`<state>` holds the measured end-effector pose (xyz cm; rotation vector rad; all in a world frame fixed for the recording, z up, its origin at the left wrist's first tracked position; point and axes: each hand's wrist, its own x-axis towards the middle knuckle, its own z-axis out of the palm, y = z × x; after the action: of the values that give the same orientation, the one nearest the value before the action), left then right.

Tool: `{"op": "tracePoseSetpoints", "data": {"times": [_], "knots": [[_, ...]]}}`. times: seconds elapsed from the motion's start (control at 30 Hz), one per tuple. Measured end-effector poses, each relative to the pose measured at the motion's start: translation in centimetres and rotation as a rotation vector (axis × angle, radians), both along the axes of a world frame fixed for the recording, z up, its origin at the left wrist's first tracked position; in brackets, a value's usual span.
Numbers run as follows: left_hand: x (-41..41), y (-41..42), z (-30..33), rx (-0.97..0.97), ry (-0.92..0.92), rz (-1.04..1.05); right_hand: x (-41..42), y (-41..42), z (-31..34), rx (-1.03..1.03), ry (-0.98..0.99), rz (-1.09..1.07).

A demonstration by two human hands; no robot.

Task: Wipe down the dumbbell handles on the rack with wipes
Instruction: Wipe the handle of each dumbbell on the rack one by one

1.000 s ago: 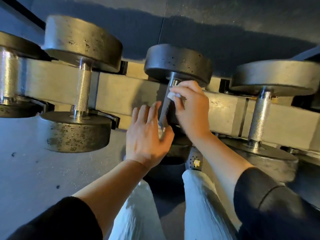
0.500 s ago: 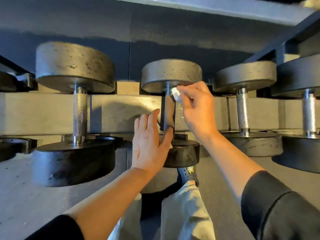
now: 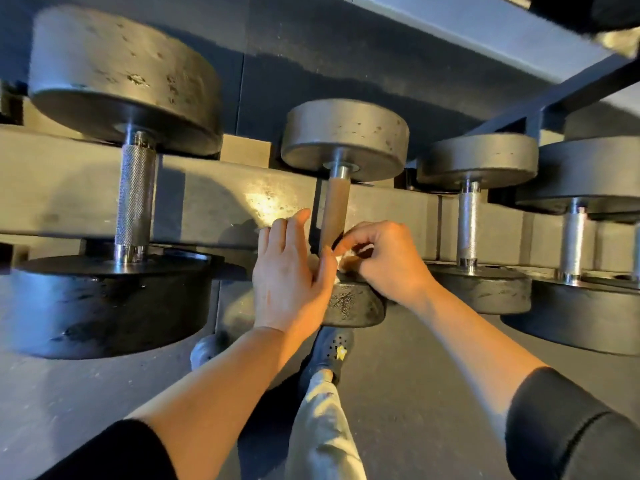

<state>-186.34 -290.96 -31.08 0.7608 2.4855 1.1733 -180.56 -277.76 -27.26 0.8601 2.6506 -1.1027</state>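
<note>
Head view: the rack (image 3: 214, 199) is carrying four dumbbells in plain sight, going left to right a large dumbbell (image 3: 135, 188), the middle dumbbell (image 3: 341, 202), then two smaller ones. The left hand (image 3: 289, 278) is lying with straight fingers beside the middle handle's lower end. The right hand (image 3: 384, 261) is pinching a white wipe (image 3: 343, 259) there, against the handle's base.

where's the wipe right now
In the head view, the wipe is pinched in the right hand at the bottom of the middle dumbbell's handle, beside the left hand.
</note>
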Motion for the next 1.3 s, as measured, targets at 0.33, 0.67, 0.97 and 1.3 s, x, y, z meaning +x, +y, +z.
{"op": "tracePoseSetpoints", "data": {"times": [0.33,0.67,0.97,1.3], "knots": [[0.1,0.1,-0.1,0.015,-0.048,0.084,-4.6,0.1,-1.8,0.607,0.305,0.145],[0.0,0.0,0.1,0.02,-0.092,0.095,-1.9,-1.0,1.0,0.062,0.008,0.072],[0.3,-0.3,0.0,0.006,-0.108,0.101,-4.9,0.1,-0.4,0.776,-0.068,0.564],[0.6,-0.8,-0.3,0.088,-0.19,0.157,-2.2,-0.8,1.6,0.369,-0.148,0.646]]}}
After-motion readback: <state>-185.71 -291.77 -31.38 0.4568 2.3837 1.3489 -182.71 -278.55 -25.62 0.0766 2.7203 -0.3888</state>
